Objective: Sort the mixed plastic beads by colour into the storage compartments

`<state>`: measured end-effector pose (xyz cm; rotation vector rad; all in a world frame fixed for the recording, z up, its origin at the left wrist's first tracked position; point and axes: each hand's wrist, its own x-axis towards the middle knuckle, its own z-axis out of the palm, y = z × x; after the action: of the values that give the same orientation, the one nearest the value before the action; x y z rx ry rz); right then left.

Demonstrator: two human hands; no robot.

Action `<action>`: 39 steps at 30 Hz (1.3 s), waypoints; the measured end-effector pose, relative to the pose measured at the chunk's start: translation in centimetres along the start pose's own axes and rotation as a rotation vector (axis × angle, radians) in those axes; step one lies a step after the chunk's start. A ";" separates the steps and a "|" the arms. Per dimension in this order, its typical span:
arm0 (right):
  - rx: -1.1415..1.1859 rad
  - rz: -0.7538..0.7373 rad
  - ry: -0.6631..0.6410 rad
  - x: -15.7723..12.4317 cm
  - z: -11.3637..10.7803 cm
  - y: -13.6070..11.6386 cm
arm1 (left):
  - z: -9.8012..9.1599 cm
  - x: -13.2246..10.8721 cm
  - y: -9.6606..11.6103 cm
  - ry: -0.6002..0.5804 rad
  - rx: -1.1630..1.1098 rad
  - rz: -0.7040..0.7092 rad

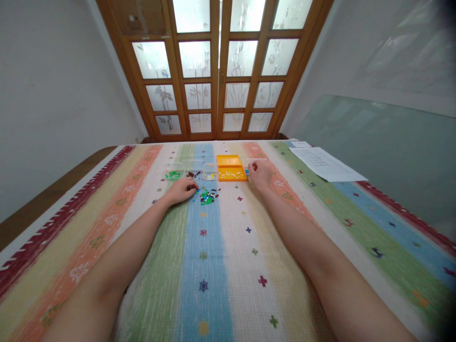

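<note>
My left hand rests on the cloth at the left edge of a loose pile of tiny building bricks, mostly green with blue, white and dark ones. Its fingers are curled in; whatever they hold is too small to make out. My right hand is over a clear box holding blue pieces, fingertips pinched together, their contents hidden. Between the hands stands an open orange box with white pieces inside. To its left, clear boxes hold green pieces, brown pieces and yellow pieces.
A striped tablecloth covers the table. Sheets of printed paper lie at the right rear. A pale glass panel borders the right side, and wooden doors with glass panes stand behind the table.
</note>
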<state>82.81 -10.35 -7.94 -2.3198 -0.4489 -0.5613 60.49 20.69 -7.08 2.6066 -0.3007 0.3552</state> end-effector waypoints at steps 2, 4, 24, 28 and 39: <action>0.010 -0.029 -0.016 -0.2 0.1 -0.3 | -0.2 0.0 0.0 -0.026 -0.015 0.015; 0.015 -0.068 -0.027 -0.4 0.2 -0.7 | -0.2 -0.1 -0.1 -0.033 -0.030 0.024; 0.064 -0.314 -0.125 -2.4 0.7 -3.2 | 0.1 0.0 -0.4 -0.026 -0.032 0.024; 0.064 -0.338 -0.151 -2.5 0.7 -3.3 | 0.2 0.1 -0.2 -0.018 -0.015 0.019; 0.026 -0.660 -0.409 -4.0 0.0 -5.4 | 0.5 0.2 0.2 0.008 0.010 0.012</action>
<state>76.98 -7.21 -7.03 -2.2324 -1.4325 -0.3635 60.70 20.22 -7.39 2.6131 -0.3127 0.3716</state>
